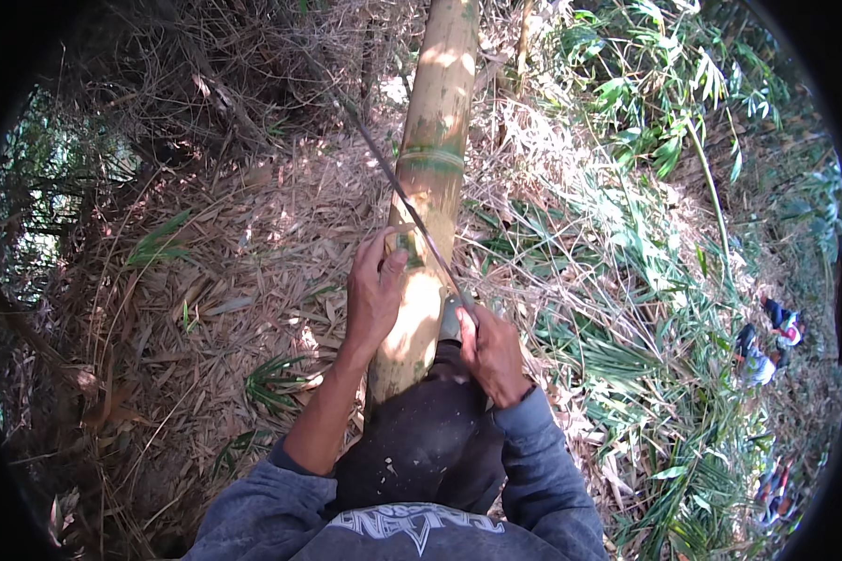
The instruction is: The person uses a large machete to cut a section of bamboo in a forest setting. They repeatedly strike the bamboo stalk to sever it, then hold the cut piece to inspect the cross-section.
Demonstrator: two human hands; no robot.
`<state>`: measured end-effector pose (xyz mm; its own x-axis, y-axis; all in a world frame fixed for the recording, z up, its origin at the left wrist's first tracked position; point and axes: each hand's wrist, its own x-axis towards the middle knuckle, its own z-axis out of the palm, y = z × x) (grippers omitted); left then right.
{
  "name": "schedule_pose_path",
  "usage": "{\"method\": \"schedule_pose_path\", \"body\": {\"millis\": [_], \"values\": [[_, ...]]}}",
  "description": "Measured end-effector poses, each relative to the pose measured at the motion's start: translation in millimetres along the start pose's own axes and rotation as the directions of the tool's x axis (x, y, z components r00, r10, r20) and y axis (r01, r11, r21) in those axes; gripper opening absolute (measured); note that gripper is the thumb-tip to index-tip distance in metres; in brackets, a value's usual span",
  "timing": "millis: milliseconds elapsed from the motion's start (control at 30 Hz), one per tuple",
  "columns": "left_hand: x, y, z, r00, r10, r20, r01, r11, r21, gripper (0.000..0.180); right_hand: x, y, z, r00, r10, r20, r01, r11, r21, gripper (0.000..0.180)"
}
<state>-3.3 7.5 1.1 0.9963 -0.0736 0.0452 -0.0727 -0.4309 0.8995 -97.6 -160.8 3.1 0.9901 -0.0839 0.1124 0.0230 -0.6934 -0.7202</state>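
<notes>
A thick yellowish bamboo pole (436, 103) runs away from me, with a green ring at a joint. My left hand (374, 297) lies along its left side, thumb and fingers closed on a small greenish bamboo piece (408, 247) over the pole. My right hand (494, 353) sits right of the pole, its fingers wrapped round the near end of a long, narrow dark blade (384, 161). The blade slants across the pole toward the far left, just beyond the small piece. Whether its edge touches the piece or the pole, I cannot tell.
My dark-trousered leg (421, 439) rests against the pole's near end, with a greyish shoe (452, 318) beside it. Dry leaves (281, 234) cover the ground. Green bamboo leaves (627, 280) and a thin stem (711, 187) are on the right. People (760, 360) appear at the far right.
</notes>
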Motion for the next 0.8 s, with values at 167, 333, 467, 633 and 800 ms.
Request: {"method": "schedule_pose_path", "body": {"millis": [167, 333, 467, 633, 800], "values": [[1, 7, 0, 1.0, -0.028, 0.009, 0.028, 0.999, 0.042, 0.054, 3, -17, -11, 0.993, -0.065, -0.096, 0.073, 0.994, 0.077, 0.011], [0, -8, -1, 0.988, -0.148, 0.037, 0.152, 0.98, -0.125, 0.048, -10, 11, 4, 0.998, 0.022, 0.065, -0.015, 0.995, -0.099, 0.019], [-3, -3, -4, 0.978, -0.174, 0.118, 0.196, 0.956, -0.218, 0.048, -15, 2, -5, 0.99, 0.112, 0.091, -0.113, 0.994, 0.006, 0.019], [-4, -8, -4, 0.978, -0.05, 0.201, 0.104, 0.958, -0.267, 0.051, -28, -14, -29, 0.972, 0.217, 0.088, -0.23, 0.957, 0.175, 0.017], [-7, 6, -13, 0.924, -0.13, 0.359, 0.327, 0.754, -0.57, 0.046, -52, -34, -40, 0.962, 0.274, 0.004, -0.27, 0.944, 0.192, 0.015]]}}
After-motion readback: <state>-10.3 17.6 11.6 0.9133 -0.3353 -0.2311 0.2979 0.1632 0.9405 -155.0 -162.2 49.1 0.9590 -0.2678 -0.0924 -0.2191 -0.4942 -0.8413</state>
